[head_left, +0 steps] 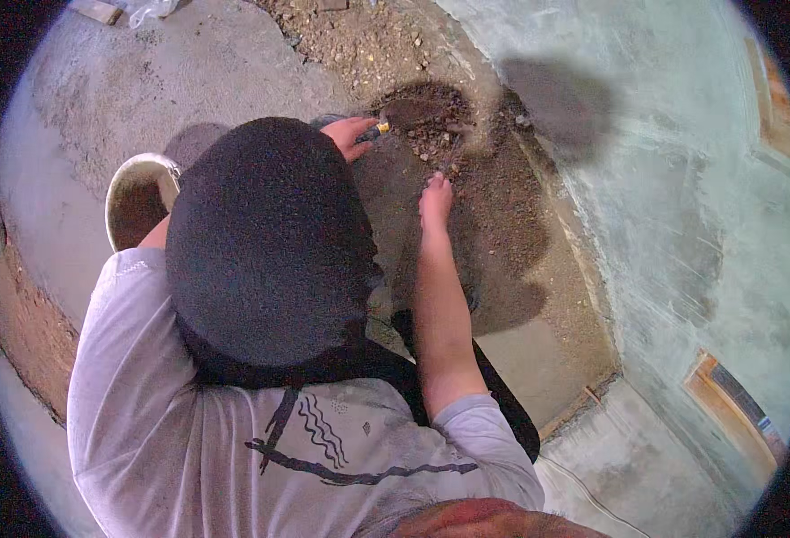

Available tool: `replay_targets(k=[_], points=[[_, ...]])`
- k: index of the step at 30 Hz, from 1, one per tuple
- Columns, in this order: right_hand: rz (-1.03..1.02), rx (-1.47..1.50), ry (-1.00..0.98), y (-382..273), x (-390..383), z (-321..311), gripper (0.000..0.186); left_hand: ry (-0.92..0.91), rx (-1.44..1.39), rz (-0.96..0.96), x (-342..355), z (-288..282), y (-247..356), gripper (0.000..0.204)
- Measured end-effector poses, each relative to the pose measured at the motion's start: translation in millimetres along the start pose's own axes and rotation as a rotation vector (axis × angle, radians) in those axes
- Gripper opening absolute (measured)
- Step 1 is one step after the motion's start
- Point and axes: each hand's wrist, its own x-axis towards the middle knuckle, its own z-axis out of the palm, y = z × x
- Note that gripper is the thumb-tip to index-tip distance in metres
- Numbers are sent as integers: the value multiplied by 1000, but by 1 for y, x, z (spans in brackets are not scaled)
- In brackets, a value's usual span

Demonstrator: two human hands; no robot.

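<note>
My left hand [350, 136] is closed round a tool with a yellow and dark handle [378, 131]. A dark, flat part, apparently its blade, extends rightward over loose soil and small stones [440, 134]. Just nearer, my right hand [435, 199] is closed in a fist at the edge of this soil. Something thin and dark seems to stick out beyond its fingers, too unclear to name. My black-clad left knee [269, 251] hides most of my left forearm.
A pale bucket [115, 193] stands left of my knee. Gravelly soil [372, 40] runs along the foot of the greenish plastered wall [664, 206] on the right. Wood-framed pieces [731, 408] are set along that wall. A thin cable [583, 489] lies on the near concrete floor.
</note>
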Motion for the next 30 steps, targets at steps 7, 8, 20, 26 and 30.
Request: replay_targets(k=[7, 8, 20, 26, 30], points=[[-169, -47, 179, -44, -1, -36, 41, 25, -5, -2, 2, 5, -3, 54], [-213, -34, 155, -59, -7, -42, 41, 38, 4, 13, 1, 5, -4, 54], [-569, 652, 164, -147, -56, -57, 34, 19, -21, 18, 4, 8, -7, 53], [-225, -290, 78, -48, -26, -10, 43, 43, -43, 24, 1, 6, -5, 53], [-123, -127, 31, -29, -1, -12, 40, 41, -18, 8, 1, 4, -2, 54]])
